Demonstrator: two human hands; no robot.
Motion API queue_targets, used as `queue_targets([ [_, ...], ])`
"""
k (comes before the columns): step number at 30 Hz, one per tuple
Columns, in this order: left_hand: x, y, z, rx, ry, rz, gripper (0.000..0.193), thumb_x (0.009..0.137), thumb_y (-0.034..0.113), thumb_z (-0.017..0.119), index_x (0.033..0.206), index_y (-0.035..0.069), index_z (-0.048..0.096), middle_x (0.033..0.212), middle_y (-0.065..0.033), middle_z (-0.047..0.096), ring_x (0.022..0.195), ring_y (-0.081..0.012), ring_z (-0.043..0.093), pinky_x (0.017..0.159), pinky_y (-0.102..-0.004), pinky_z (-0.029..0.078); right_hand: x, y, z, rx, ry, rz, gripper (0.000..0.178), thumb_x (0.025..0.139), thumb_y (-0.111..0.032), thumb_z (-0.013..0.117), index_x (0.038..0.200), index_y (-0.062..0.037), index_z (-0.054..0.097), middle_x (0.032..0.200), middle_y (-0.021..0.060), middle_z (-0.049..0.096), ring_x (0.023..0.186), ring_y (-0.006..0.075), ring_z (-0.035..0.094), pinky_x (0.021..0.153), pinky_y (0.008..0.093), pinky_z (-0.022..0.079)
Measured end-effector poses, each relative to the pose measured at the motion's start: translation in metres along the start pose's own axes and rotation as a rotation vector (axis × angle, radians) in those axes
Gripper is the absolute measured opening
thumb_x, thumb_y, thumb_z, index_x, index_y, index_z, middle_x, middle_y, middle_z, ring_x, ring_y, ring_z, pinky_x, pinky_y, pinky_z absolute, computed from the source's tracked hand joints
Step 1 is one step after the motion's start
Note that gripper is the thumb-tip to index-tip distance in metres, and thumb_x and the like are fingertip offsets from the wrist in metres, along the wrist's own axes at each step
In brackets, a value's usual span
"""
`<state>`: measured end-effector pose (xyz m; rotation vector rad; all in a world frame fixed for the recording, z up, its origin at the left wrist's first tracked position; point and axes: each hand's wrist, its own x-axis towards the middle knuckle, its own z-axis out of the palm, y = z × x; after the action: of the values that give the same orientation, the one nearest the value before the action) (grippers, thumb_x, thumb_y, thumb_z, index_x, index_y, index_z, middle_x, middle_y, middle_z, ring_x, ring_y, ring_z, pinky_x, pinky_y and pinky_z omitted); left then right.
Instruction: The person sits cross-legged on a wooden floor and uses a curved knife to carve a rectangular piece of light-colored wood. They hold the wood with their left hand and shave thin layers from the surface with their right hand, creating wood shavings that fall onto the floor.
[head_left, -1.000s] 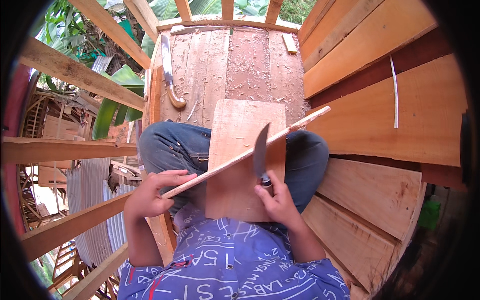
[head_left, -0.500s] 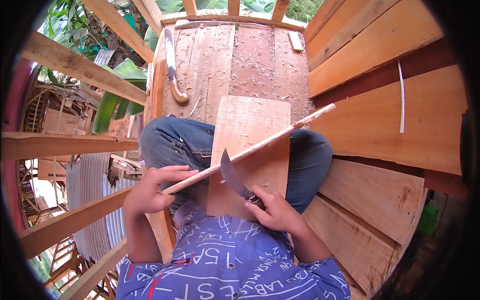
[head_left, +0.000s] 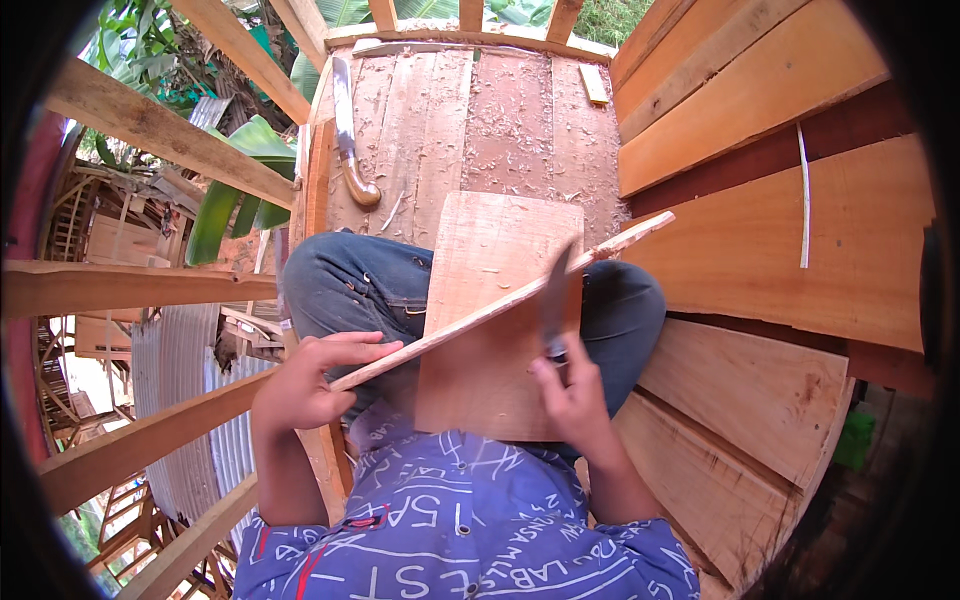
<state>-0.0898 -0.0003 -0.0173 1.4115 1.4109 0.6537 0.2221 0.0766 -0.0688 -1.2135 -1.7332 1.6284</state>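
My left hand point(head_left: 318, 382) is closed on the near end of a long, thin wooden stick point(head_left: 470, 322), its index finger stretched along the wood. The stick slants up to the right across a flat board point(head_left: 480, 405) lying over my lap. In my right hand point(head_left: 580, 400) is a knife point(head_left: 556, 310) with a dark handle and a curved blade. The blade points away from me and is slightly blurred, its upper part at the stick's right half. Whether the edge touches the wood I cannot tell.
A machete point(head_left: 346, 135) with a curved wooden handle lies at the far left of the plank floor point(head_left: 435, 110), among wood shavings. A small yellow block point(head_left: 593, 84) sits at the far right. Wooden rails point(head_left: 140, 292) run along the left, plank walls point(head_left: 780, 210) along the right.
My right hand has moved the knife up and to the right along the stick, and the blade now stands more upright. My left hand and the stick have barely shifted.
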Motion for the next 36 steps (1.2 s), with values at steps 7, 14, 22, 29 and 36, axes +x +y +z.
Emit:
queue_targets([
  [7,-0.002,0.002,-0.001,0.023,-0.012,-0.016,0.072,0.054,-0.004,0.049,0.124,0.006,0.067,0.123,-0.0106,0.069,0.127,-0.0361,0.057,0.107,-0.0418,0.044,0.006,-0.007,0.0,0.353,0.059,0.239,0.011,0.097,-0.01,0.057,0.103,-0.0019,0.051,0.068,-0.0006,0.048,0.058,0.0028,0.04,0.053,0.0231,0.036],
  [14,0.002,0.006,-0.005,-0.027,-0.013,-0.094,0.067,0.053,0.004,0.056,0.119,0.004,0.07,0.125,-0.0186,0.067,0.124,-0.0341,0.059,0.108,-0.0413,0.042,0.015,-0.007,0.001,0.158,0.111,0.108,0.014,0.097,-0.011,0.059,0.106,-0.0022,0.052,0.063,-0.0031,0.045,0.054,0.0049,0.042,0.049,0.0271,0.034],
  [22,-0.003,0.001,-0.002,-0.054,0.01,-0.088,0.065,0.054,0.002,0.056,0.117,0.003,0.071,0.125,-0.0191,0.067,0.124,-0.0337,0.059,0.107,-0.0395,0.042,0.006,-0.02,-0.021,-0.068,0.085,0.061,0.03,0.095,-0.012,0.062,0.121,0.0,0.053,0.072,0.0198,0.063,0.065,0.026,0.069,0.059,0.0364,0.048],
  [29,-0.001,0.003,-0.003,-0.013,0.001,-0.096,0.067,0.056,-0.003,0.05,0.12,0.004,0.07,0.119,-0.0163,0.07,0.126,-0.0323,0.059,0.106,-0.0384,0.044,0.005,-0.02,-0.013,-0.066,-0.093,0.203,0.028,0.095,-0.013,0.061,0.12,-0.0019,0.055,0.069,0.0127,0.06,0.055,0.0138,0.055,0.055,0.033,0.044],
  [36,0.001,0.002,-0.004,-0.038,-0.005,-0.117,0.066,0.055,-0.001,0.052,0.118,0.001,0.07,0.122,-0.0172,0.069,0.126,-0.0332,0.058,0.107,-0.0391,0.043,0.002,-0.007,0.009,0.041,-0.087,0.113,0.019,0.096,-0.01,0.059,0.113,-0.0025,0.053,0.074,0.0033,0.055,0.066,0.008,0.052,0.059,0.0265,0.042],
])
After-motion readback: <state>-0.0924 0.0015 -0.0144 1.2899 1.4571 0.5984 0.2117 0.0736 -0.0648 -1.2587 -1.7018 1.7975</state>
